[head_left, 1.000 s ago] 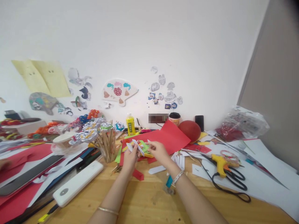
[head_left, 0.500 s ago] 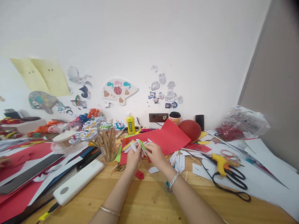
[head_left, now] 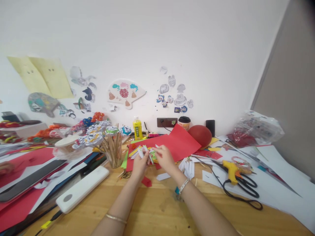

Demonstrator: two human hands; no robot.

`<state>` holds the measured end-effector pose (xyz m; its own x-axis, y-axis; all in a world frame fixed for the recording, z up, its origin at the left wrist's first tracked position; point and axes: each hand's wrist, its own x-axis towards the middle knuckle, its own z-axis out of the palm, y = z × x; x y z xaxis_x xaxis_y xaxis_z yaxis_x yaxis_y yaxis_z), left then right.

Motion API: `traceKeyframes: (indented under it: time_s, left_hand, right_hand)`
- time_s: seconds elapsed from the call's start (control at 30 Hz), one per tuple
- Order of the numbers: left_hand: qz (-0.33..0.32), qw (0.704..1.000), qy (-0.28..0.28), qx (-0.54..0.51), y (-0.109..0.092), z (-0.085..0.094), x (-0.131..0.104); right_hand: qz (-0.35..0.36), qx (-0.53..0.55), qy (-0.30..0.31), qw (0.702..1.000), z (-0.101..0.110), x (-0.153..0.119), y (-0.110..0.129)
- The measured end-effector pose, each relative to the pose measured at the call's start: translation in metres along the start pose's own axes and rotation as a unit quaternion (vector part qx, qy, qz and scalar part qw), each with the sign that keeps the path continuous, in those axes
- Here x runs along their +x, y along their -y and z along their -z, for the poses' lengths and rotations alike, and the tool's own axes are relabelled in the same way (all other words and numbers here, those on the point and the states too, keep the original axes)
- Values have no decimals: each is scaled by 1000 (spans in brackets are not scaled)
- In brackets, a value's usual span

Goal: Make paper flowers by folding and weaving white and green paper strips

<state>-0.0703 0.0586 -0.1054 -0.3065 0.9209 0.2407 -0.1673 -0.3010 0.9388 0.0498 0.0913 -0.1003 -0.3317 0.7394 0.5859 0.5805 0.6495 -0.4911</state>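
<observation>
My left hand (head_left: 140,164) is closed on a small folded paper piece (head_left: 141,153), white as far as it shows. Just to its right, my right hand (head_left: 165,160) has its fingertips pinched together near a green and white paper strip (head_left: 152,156). Whether the right fingertips hold anything is too small to tell. Both hands are over a red paper sheet (head_left: 180,144) strewn with paper strips. A folded red paper piece (head_left: 146,181) and a white strip (head_left: 163,176) lie on the table below the hands.
To the left stand a jar of wooden sticks (head_left: 112,150) and a white power strip-like device (head_left: 82,189). On the right lie a yellow glue gun (head_left: 230,171) and black-handled scissors (head_left: 246,187). A red balloon (head_left: 200,136) and yellow bottle (head_left: 137,128) are behind. Another person's hand (head_left: 6,167) shows far left.
My right hand's fingertips have drawn slightly up and away from the paper in my left hand. The left hand stays nearly in place. The view has shifted a little.
</observation>
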Motion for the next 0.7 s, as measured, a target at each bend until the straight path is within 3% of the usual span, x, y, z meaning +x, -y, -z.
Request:
traceKeyframes:
  time_s: [0.13,0.27,0.4,0.7]
  left_hand:
    - [1,999,-29,16,1,4,1]
    - [6,999,-38,34,2,3,-1]
    - [14,998,-33,58,1,0,-4]
    - [22,995,-22,94,-1,1,-3]
  right_hand:
    - [-28,-71,21,997,10,1,-31]
    - [-30,-127,81,988,5,-8,-51]
    - [-30,-170,123,977,-6,-8,-48]
    - [-45,-199,146,968,-12,-4,-39]
